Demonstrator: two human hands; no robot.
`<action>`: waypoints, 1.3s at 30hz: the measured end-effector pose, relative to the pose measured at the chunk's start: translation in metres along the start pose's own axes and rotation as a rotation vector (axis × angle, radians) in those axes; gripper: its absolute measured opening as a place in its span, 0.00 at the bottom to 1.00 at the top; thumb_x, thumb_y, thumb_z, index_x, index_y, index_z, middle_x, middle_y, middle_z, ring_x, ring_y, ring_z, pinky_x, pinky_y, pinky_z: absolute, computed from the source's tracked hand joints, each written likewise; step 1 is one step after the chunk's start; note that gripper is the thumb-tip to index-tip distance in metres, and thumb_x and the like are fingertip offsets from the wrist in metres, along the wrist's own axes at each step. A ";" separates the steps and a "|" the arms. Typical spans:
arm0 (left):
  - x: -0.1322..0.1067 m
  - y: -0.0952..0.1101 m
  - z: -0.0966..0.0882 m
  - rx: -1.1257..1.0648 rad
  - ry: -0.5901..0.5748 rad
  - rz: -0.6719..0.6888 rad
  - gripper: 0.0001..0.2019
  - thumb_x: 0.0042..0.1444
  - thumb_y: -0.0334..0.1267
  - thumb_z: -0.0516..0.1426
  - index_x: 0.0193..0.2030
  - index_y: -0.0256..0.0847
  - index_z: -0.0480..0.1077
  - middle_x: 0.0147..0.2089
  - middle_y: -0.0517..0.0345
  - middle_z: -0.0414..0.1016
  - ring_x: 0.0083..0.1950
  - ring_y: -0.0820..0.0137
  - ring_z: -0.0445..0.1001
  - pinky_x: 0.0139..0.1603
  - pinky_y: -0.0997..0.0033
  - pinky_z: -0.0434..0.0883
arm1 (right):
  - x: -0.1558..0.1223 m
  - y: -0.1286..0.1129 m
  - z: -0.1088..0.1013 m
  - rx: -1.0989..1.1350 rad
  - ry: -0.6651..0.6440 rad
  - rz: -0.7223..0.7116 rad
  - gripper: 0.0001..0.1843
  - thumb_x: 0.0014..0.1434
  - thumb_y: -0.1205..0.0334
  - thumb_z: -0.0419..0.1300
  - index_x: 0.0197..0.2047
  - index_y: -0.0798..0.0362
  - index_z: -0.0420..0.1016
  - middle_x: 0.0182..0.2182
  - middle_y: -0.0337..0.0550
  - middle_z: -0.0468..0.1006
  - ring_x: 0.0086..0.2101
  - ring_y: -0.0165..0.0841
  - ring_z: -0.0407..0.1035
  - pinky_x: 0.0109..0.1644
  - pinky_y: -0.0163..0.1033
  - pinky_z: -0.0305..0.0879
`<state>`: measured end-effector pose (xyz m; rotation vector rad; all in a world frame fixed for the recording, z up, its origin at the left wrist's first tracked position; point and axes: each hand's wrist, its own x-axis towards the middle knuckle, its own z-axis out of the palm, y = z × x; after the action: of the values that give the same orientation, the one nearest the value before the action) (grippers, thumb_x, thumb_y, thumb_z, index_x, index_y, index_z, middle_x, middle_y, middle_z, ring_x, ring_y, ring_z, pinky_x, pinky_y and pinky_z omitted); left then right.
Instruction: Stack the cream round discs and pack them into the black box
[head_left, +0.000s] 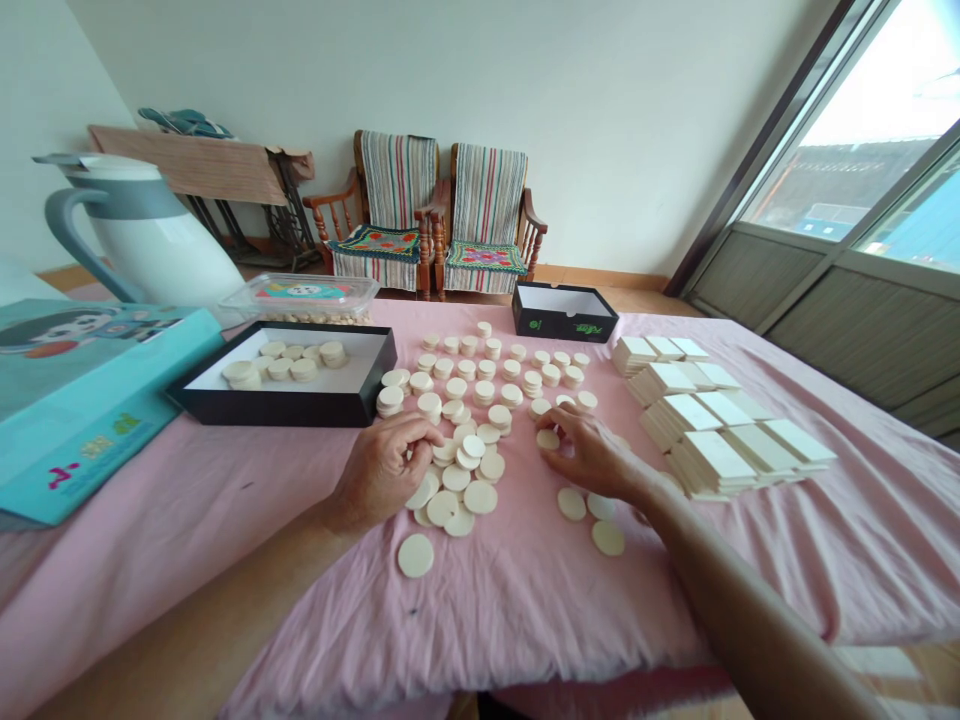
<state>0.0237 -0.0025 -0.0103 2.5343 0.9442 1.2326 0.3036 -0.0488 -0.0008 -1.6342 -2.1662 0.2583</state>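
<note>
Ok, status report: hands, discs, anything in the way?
Right hand: at a pale disc. Left hand: curled at loose pile's edge, grip unclear. Short stacks close beyond both.

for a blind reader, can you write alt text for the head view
A person's right hand is at a pale round disc, while the left hand is beside a loose heap of discs on a pink tablecloth. Beyond are short disc stacks, with a black-sided box holding more discs to the left and stacked pale rectangles to the right.
</note>
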 end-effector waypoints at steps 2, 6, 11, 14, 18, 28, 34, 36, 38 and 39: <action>0.001 0.000 0.000 0.000 0.000 -0.003 0.10 0.52 0.23 0.51 0.28 0.38 0.71 0.29 0.59 0.75 0.31 0.73 0.73 0.31 0.76 0.67 | -0.003 0.000 -0.007 0.026 -0.003 -0.015 0.10 0.53 0.67 0.58 0.40 0.53 0.70 0.35 0.43 0.70 0.34 0.32 0.65 0.39 0.38 0.62; 0.002 0.001 -0.001 0.000 -0.017 -0.018 0.10 0.51 0.23 0.51 0.28 0.38 0.71 0.30 0.59 0.75 0.32 0.73 0.73 0.33 0.75 0.68 | -0.015 -0.005 -0.029 0.128 -0.142 -0.059 0.06 0.54 0.66 0.59 0.37 0.52 0.70 0.33 0.41 0.71 0.34 0.31 0.66 0.39 0.37 0.63; 0.001 0.001 0.000 0.000 -0.013 -0.022 0.10 0.51 0.23 0.51 0.28 0.38 0.71 0.29 0.59 0.75 0.31 0.73 0.73 0.32 0.76 0.67 | -0.030 -0.013 -0.043 0.135 -0.414 -0.071 0.14 0.47 0.68 0.62 0.40 0.51 0.70 0.36 0.41 0.72 0.37 0.32 0.67 0.42 0.38 0.63; 0.001 0.001 0.000 -0.002 -0.021 -0.031 0.10 0.51 0.23 0.51 0.28 0.38 0.71 0.29 0.59 0.75 0.31 0.73 0.73 0.31 0.76 0.67 | -0.033 -0.015 -0.039 0.102 -0.430 -0.070 0.14 0.46 0.69 0.61 0.39 0.51 0.69 0.36 0.41 0.72 0.37 0.33 0.67 0.42 0.39 0.63; 0.002 0.002 0.000 0.000 -0.031 -0.039 0.10 0.52 0.24 0.51 0.28 0.39 0.71 0.30 0.59 0.76 0.32 0.72 0.73 0.32 0.76 0.67 | -0.026 -0.012 -0.032 0.116 -0.314 -0.084 0.10 0.48 0.71 0.57 0.35 0.51 0.69 0.33 0.41 0.73 0.34 0.32 0.67 0.40 0.37 0.63; 0.003 0.004 -0.002 0.012 -0.011 -0.021 0.11 0.51 0.24 0.51 0.27 0.39 0.71 0.29 0.59 0.76 0.31 0.73 0.73 0.32 0.76 0.68 | -0.024 -0.008 -0.033 0.119 -0.309 -0.043 0.11 0.48 0.66 0.61 0.37 0.51 0.69 0.35 0.40 0.73 0.35 0.32 0.67 0.39 0.37 0.63; 0.002 0.004 -0.001 0.000 -0.011 -0.022 0.10 0.51 0.23 0.51 0.28 0.38 0.71 0.29 0.59 0.75 0.31 0.73 0.73 0.31 0.77 0.68 | -0.028 -0.017 -0.031 0.075 -0.313 -0.072 0.10 0.48 0.70 0.58 0.36 0.51 0.68 0.33 0.40 0.71 0.33 0.31 0.66 0.38 0.36 0.62; 0.002 0.003 -0.001 -0.009 -0.004 -0.019 0.10 0.51 0.23 0.51 0.28 0.38 0.71 0.29 0.59 0.75 0.30 0.73 0.73 0.30 0.77 0.67 | -0.024 -0.015 -0.028 0.061 -0.221 -0.061 0.09 0.48 0.70 0.57 0.35 0.51 0.68 0.32 0.40 0.71 0.32 0.31 0.65 0.36 0.36 0.61; 0.002 0.003 -0.001 -0.008 -0.005 -0.012 0.10 0.51 0.23 0.51 0.28 0.38 0.71 0.28 0.59 0.75 0.30 0.73 0.73 0.31 0.77 0.68 | -0.019 -0.011 -0.023 0.057 -0.075 -0.042 0.08 0.50 0.69 0.57 0.35 0.51 0.67 0.31 0.40 0.70 0.31 0.30 0.64 0.36 0.36 0.61; 0.002 0.003 0.000 -0.006 -0.009 -0.009 0.10 0.51 0.24 0.51 0.28 0.38 0.71 0.29 0.59 0.75 0.31 0.73 0.73 0.31 0.77 0.68 | -0.015 -0.009 -0.020 0.054 -0.003 -0.035 0.08 0.51 0.69 0.56 0.36 0.52 0.67 0.31 0.40 0.69 0.31 0.30 0.64 0.35 0.35 0.61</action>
<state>0.0259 -0.0037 -0.0072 2.5259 0.9481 1.2190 0.3077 -0.0682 0.0177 -1.5666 -2.1686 0.3063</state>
